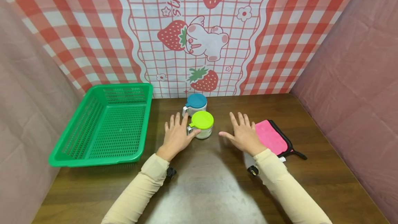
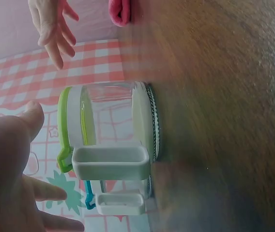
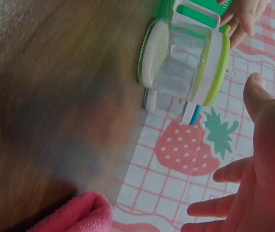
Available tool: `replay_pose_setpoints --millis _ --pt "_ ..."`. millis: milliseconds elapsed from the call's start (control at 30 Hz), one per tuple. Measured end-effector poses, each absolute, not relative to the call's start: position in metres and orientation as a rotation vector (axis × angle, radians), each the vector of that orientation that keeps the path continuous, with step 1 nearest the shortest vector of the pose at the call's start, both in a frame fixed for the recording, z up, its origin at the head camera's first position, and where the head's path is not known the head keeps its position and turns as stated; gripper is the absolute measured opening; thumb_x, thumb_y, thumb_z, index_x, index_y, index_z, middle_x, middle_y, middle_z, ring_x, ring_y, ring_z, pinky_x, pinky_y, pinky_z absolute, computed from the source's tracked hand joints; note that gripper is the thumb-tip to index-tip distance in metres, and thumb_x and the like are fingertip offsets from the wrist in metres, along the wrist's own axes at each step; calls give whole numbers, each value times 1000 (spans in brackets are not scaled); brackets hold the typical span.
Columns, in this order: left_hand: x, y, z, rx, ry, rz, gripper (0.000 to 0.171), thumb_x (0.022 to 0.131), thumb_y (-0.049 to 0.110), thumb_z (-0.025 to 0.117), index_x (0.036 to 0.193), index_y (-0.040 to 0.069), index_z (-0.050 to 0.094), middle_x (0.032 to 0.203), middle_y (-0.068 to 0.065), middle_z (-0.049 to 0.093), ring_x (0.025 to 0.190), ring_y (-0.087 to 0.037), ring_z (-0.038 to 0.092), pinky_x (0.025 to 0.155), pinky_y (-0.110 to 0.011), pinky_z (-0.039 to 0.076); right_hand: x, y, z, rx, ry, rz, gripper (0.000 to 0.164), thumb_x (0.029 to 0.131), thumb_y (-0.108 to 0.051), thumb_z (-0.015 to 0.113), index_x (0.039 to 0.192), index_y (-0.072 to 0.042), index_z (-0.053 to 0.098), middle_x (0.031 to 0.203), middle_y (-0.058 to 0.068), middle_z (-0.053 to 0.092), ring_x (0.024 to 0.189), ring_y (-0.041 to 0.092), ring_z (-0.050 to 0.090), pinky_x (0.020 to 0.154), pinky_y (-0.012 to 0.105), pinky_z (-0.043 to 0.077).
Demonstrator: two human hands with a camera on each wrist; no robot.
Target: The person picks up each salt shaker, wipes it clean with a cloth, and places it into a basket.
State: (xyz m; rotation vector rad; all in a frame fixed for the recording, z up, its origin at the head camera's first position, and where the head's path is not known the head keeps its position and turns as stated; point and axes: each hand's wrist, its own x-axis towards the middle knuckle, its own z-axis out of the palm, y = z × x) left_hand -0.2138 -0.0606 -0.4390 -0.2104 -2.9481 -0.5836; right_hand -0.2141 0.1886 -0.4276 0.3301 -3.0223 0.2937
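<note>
Two clear jars with white side handles stand one behind the other on the table. In front is the jar with a lime-green lid [image 1: 202,120]; behind it is the jar with a blue lid [image 1: 196,101]. Just left of the green-lidded jar, my left hand [image 1: 176,134] hovers with spread fingers, its thumb near the handle. My right hand [image 1: 244,134] is spread too, apart from the jars on their right side, and holds nothing. A folded pink cloth [image 1: 271,137] with black edging and a loop lies beside the right hand. Both wrist views show a gap between hand and jar.
At the left of the brown wooden table [image 1: 214,189] sits a green plastic basket [image 1: 144,127] with perforated walls. A red checked strawberry cloth [image 1: 270,44] hangs along the back, and pinkish fabric [image 1: 351,51] closes off both sides.
</note>
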Motion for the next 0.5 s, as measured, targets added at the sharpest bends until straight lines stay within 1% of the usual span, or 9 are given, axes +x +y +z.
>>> replay_pose_setpoints --millis 133,267,367,500 --pt "-213 -61 -438 -214 -2946 -638 85 78 69 46 142 17 27 146 -20 27 134 -40 23 104 -61 22 -214 192 -427 321 -3012 310 94 76 -74 41 144 -14 17 144 24 25 133 43 20 98 68 22" --pt "-213 -63 -439 -243 -2921 -711 83 78 66 49 140 14 31 142 -19 34 132 -36 30 106 -54 27 -214 195 -426 319 -3019 317 95 76 -76 37 145 -13 16 145 24 24 133 43 20 98 69 21" --pt "-213 -63 -440 -262 -2902 -776 81 78 64 51 139 13 33 139 -18 38 129 -34 34 104 -51 31 -214 197 -425 308 -3035 349 96 76 -76 36 145 -13 15 145 24 23 133 43 20 99 69 20" --pt "-213 -64 -443 -245 -2903 -865 80 79 63 52 139 14 34 139 -16 39 128 -34 36 101 -53 33 -214 200 -423 292 -3039 384 96 76 -75 37 145 -13 15 145 24 23 133 43 19 99 68 19"
